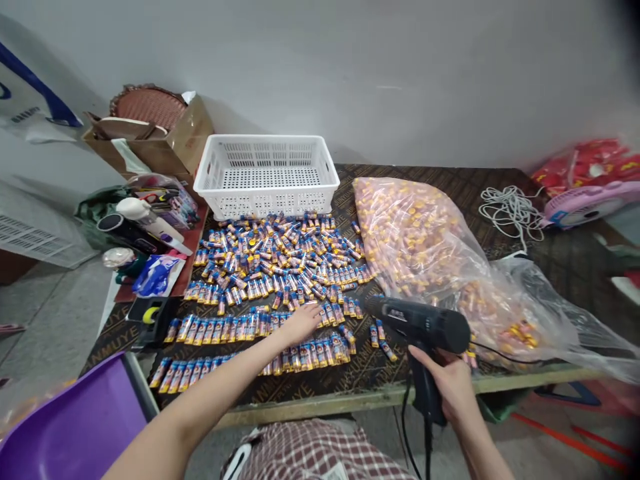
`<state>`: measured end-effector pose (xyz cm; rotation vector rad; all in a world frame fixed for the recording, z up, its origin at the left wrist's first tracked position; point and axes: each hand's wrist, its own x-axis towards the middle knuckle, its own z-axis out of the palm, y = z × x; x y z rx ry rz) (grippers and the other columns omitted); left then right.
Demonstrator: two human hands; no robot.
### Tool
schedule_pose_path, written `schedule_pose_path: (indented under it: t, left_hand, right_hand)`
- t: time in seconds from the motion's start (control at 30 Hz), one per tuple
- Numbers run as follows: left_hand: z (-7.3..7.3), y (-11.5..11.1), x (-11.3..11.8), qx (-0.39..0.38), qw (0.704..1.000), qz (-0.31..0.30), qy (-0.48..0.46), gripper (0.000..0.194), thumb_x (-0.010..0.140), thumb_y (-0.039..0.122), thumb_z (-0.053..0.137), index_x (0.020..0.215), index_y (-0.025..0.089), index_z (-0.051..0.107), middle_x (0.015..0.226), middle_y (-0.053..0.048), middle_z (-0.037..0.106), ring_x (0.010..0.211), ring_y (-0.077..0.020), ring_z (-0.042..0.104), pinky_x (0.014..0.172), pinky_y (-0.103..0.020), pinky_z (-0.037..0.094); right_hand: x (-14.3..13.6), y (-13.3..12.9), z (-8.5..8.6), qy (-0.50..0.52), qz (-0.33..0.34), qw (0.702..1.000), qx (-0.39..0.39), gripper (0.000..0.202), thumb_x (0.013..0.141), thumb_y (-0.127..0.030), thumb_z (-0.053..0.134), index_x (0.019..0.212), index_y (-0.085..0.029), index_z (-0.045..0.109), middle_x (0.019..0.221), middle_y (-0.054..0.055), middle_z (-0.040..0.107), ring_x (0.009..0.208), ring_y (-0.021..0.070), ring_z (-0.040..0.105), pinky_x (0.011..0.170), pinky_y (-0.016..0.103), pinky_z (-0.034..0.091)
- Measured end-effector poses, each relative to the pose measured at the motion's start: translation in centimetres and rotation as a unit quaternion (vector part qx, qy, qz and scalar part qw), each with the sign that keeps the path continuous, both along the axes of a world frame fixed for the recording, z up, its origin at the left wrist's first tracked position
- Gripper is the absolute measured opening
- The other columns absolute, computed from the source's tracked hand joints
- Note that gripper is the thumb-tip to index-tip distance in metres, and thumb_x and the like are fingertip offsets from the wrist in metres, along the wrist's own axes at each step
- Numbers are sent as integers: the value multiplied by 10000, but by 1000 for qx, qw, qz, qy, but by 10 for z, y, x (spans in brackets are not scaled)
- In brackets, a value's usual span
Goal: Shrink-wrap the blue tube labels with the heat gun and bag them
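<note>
My right hand (450, 380) is wrapped round the handle of a black heat gun (425, 323), whose nozzle points left over the dark patterned table. My left hand (304, 321) reaches to the middle rows of small blue-and-yellow tubes (220, 329) and touches them near their right end; its fingertips are too small to tell whether they grip one. Another row of tubes (305, 355) lies nearer the table's front edge. Behind the rows, many loose tubes (270, 250) form a heap. A few single tubes (387, 351) lie beside the heat gun.
A white basket (267, 200) stands behind the heap. Clear bags of tubes (415, 233) lie to the right, near a coiled cable (513, 210) and a pink fan (590, 203). On the left are a tape dispenser (145, 323), bottles and a purple dustpan (80, 420).
</note>
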<state>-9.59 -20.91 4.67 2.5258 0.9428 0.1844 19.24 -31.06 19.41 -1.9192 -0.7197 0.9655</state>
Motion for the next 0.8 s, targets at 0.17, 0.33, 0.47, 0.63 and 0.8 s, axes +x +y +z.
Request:
schedule_pose_path:
  t: [0.17, 0.33, 0.47, 0.63, 0.8]
  left_hand:
    - [-49, 21, 50, 81, 978, -193, 4, 498, 864, 222, 400, 1356, 192, 321, 1424, -98, 360, 1345, -229, 234, 1073, -490, 158]
    - [-73, 43, 55, 93, 969, -227, 8, 458, 843, 173, 420, 1299, 209, 401, 1299, -86, 504, 1294, -227, 329, 1089, -496, 131]
    - [-57, 91, 40, 96, 978, -179, 47, 433, 808, 112, 453, 1230, 208, 459, 1282, -93, 510, 1308, -211, 303, 1099, -481, 115]
    - [-20, 146, 6, 136, 985, 8, 108, 479, 793, 55, 425, 1251, 193, 432, 1469, -120, 254, 1374, -247, 129, 1085, -527, 60]
    - [-1, 119, -24, 121, 987, 72, 73, 431, 807, 104, 433, 1236, 147, 447, 1464, -156, 248, 1373, -276, 119, 1089, -511, 76]
  right_hand:
    - [28, -18, 5, 11, -71, 997, -37, 485, 480, -389, 810, 855, -109, 683, 830, 101, 724, 711, 259, 667, 587, 314, 551]
    - [30, -23, -6, 69, -87, 991, -70, 489, 500, -373, 810, 891, -115, 671, 858, 99, 724, 713, 249, 671, 594, 300, 554]
    - [29, -13, -11, 76, -74, 992, -69, 486, 494, -382, 807, 881, -121, 674, 893, 104, 720, 762, 264, 672, 620, 306, 556]
    - [20, 3, -20, 74, -21, 994, -71, 500, 484, -374, 804, 897, -121, 679, 922, 109, 715, 821, 275, 662, 691, 328, 551]
    - [-7, 17, -35, 94, 64, 990, -82, 433, 528, -373, 782, 856, -105, 692, 854, 117, 722, 791, 278, 663, 709, 364, 539]
